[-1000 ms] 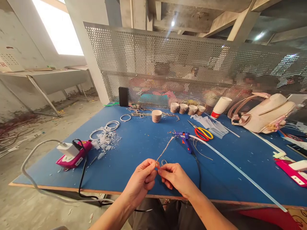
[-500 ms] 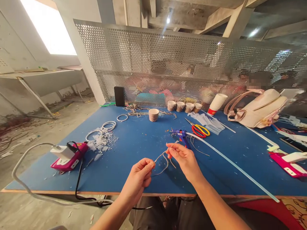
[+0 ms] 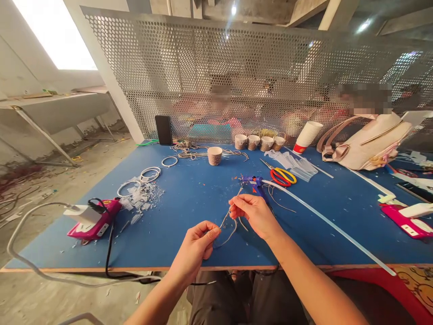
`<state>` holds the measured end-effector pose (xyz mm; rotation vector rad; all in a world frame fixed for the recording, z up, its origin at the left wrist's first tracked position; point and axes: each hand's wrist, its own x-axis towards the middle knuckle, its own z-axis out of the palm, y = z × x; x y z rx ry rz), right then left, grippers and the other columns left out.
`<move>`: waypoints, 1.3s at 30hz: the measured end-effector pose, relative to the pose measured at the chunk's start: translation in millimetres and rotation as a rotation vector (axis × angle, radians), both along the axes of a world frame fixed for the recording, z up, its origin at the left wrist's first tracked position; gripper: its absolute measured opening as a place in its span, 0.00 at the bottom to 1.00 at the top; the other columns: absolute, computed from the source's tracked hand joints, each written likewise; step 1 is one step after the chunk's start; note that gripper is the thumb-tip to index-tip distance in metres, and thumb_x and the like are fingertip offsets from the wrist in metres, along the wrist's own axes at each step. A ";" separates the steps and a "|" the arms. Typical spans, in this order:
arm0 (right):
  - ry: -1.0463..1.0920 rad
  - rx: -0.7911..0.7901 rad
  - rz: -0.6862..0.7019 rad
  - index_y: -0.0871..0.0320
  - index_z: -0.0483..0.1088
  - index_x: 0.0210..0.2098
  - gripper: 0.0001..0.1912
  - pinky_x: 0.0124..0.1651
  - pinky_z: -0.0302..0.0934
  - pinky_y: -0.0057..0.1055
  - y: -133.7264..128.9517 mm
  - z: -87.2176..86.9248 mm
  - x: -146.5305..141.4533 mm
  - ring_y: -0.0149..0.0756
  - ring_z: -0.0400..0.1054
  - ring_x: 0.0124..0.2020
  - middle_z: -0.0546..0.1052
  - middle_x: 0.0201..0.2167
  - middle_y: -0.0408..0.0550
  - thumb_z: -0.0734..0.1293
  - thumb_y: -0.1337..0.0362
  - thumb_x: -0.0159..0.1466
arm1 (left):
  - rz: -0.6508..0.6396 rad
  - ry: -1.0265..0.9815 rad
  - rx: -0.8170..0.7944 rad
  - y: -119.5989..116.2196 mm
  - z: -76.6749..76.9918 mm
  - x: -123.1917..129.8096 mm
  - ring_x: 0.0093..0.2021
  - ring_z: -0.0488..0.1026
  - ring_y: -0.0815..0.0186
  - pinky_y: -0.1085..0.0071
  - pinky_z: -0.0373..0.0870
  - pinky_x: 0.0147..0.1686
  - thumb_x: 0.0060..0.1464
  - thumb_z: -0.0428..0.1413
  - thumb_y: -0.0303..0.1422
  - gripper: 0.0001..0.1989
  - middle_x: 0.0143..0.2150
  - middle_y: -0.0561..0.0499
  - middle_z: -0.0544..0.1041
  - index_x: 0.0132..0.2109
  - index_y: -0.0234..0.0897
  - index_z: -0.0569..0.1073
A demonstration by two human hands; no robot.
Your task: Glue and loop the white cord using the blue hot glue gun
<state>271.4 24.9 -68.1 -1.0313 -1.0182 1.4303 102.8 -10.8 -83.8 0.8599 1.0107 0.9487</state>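
Note:
My left hand point(image 3: 199, 241) and my right hand point(image 3: 252, 212) are both closed in a pinch on a thin beige cord point(image 3: 224, 220). A short length of it runs between them, slanting up to the right, above the table's front half. Loose cord hangs below and curves toward the left hand. A cord end pokes up past my right fingertips. Just beyond the right hand lies a blue glue gun point(image 3: 252, 181), with a long clear glue stick point(image 3: 324, 223) trailing from its back. Farther off stands a small cord-textured cup point(image 3: 214, 156).
Red-and-yellow scissors point(image 3: 282, 176) lie beside plastic strips point(image 3: 294, 164). Several wrapped cups point(image 3: 253, 142), stacked paper cups point(image 3: 307, 136) and a backpack point(image 3: 368, 142) line the back. White rings point(image 3: 150, 174), scraps and a pink power strip point(image 3: 96, 221) are left. A perforated screen point(image 3: 203, 67) stands behind.
My right hand has shifted slightly left and up, and the cord between the hands now stands steeper. Both hands keep their pinch. The whole view has tilted down a little.

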 end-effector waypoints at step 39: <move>-0.271 0.075 0.147 0.58 0.74 0.32 0.07 0.35 0.60 0.30 -31.0 -34.3 -9.2 0.32 0.67 0.30 0.75 0.27 0.43 0.68 0.62 0.56 | 0.135 -0.293 -0.165 -0.5 -5.6 16.6 0.18 0.46 0.80 0.83 0.46 0.15 0.38 0.66 0.33 0.13 0.18 0.61 0.55 0.24 0.31 0.69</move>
